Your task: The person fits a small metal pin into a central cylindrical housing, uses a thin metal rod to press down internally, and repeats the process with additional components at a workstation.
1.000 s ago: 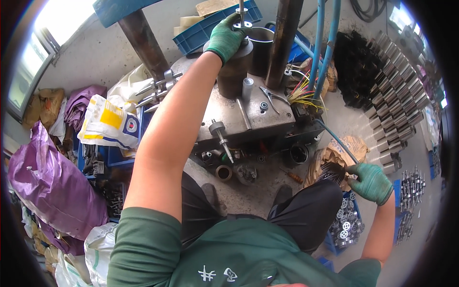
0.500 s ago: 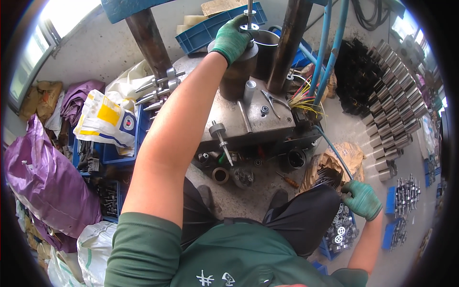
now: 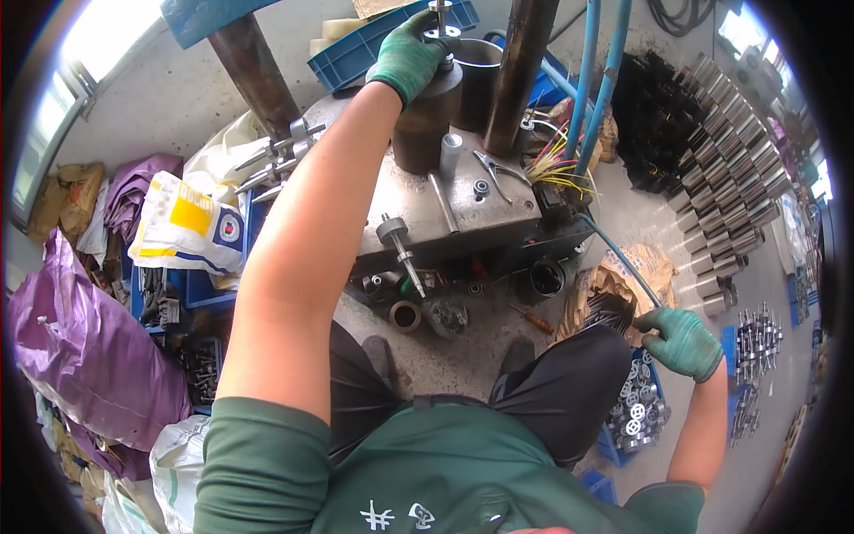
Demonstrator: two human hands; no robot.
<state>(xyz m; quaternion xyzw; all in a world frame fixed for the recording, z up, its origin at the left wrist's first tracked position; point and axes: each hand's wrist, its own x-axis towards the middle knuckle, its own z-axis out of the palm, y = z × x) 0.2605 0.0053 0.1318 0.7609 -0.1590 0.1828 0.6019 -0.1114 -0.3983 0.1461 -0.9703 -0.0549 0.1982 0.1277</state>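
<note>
At the top of the press, my left hand (image 3: pixel 411 58) in a green glove is closed around a metal shaft with a disc (image 3: pixel 442 34). That shaft stands upright on a thick steel cylinder (image 3: pixel 427 129). To the right, my gloved right hand (image 3: pixel 683 343) grips the end of a slanting blue lever (image 3: pixel 623 258) beside the press. Lying on the press's steel plate (image 3: pixel 400 191) are a pair of pliers (image 3: pixel 498 178), a short rod (image 3: pixel 443 203) and a small ring (image 3: pixel 481 188). Another shaft with a disc (image 3: pixel 402 254) leans over the plate's front edge.
Dark columns (image 3: pixel 253 84) and blue hoses (image 3: pixel 605 89) rise around the press. A torn paper sack (image 3: pixel 636 267) and a blue bin of metal discs (image 3: pixel 609 445) lie near my right knee. Stacked steel cylinders (image 3: pixel 725 151) stand at right; purple sacks (image 3: pixel 98 347) at left.
The whole view has shifted slightly, so the press sits higher and further left. My right hand and the lever's end are a little higher. My left hand keeps its hold on the shaft.
</note>
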